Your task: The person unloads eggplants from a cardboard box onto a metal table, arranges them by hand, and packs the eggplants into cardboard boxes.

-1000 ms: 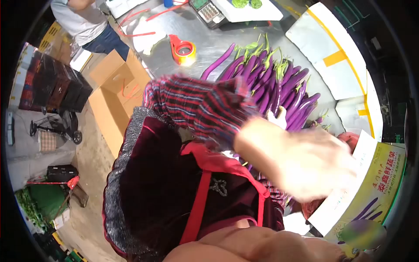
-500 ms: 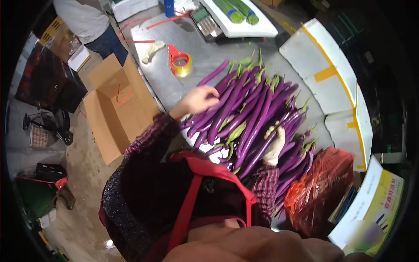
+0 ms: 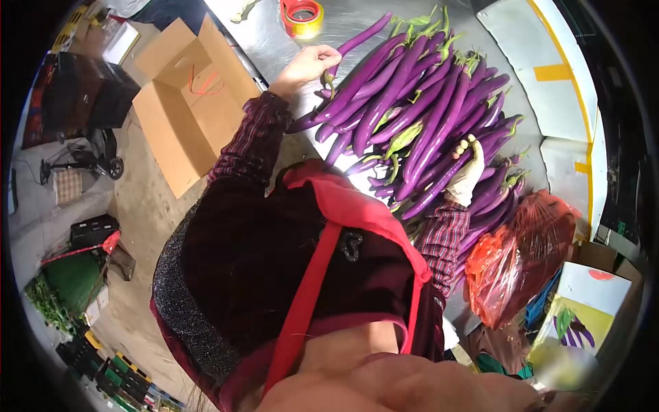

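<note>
Long purple eggplants (image 3: 432,123) lie in a large heap on the metal table (image 3: 364,14). My left hand (image 3: 312,65), bare, is closed on a slim eggplant (image 3: 367,38) at the heap's left edge. That eggplant slants up and to the right, apart from most of the others. On the right side of the heap, my right hand (image 3: 467,172) wears a pale glove, its bare-looking fingertips curled over an eggplant. A green, leafy piece (image 3: 405,139) shows among the eggplants between my hands.
An open cardboard box (image 3: 182,123) with red string stands left of the table. Red tape (image 3: 302,17) lies at the back. Foam panels (image 3: 542,69) border the right side, near a red plastic bag (image 3: 522,254) and a printed carton (image 3: 573,329). A person's dark clothing (image 3: 171,10) shows upper left.
My left arm, earlier stretched across to the right, came back to the heap's left side, and my left hand now holds the slim eggplant. My gloved hand stays on the heap. The view has shifted.
</note>
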`<action>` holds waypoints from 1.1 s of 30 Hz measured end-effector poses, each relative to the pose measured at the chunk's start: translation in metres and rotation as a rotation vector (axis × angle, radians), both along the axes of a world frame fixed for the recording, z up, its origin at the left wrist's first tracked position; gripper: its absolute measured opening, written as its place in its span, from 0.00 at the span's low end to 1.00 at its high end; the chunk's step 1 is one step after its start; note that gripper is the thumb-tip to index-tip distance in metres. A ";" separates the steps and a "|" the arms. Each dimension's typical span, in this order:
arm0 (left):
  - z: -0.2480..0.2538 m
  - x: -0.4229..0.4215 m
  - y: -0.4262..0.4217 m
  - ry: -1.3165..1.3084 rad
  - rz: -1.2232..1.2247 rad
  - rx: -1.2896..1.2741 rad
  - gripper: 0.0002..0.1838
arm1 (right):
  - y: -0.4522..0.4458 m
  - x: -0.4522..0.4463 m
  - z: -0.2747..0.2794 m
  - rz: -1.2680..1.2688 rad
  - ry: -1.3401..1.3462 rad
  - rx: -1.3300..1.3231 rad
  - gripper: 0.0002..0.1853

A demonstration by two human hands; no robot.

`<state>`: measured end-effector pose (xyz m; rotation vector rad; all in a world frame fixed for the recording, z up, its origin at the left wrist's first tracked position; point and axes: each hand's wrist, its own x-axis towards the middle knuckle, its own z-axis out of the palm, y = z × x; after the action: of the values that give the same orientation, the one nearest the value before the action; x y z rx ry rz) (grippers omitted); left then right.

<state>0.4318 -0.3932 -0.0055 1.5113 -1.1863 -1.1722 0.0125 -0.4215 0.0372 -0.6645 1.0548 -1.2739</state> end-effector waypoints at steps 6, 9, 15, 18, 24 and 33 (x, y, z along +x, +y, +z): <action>-0.045 -0.004 -0.039 -0.237 0.316 0.117 0.23 | 0.004 0.007 0.002 -0.040 0.171 -0.017 0.11; -0.052 -0.003 -0.064 -0.232 0.234 0.163 0.24 | 0.002 0.012 0.008 -0.062 0.205 -0.027 0.11; -0.030 0.015 -0.088 -0.052 -0.014 0.198 0.24 | 0.009 -0.009 0.013 0.010 0.240 -0.011 0.16; 0.029 0.007 -0.053 -0.195 0.017 -0.120 0.26 | 0.004 -0.021 0.010 -0.163 0.590 -0.071 0.20; 0.144 -0.017 -0.002 -0.813 -0.121 -0.696 0.24 | 0.031 0.013 0.064 -0.260 1.419 -0.616 0.40; 0.180 -0.090 -0.023 -0.690 -0.785 -1.065 0.26 | 0.043 0.089 0.115 0.266 1.365 -0.573 0.25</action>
<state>0.3419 -0.4159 0.1747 0.5700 -2.4735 -0.2092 0.1017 -0.3785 0.1519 -2.2098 1.5558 -0.7695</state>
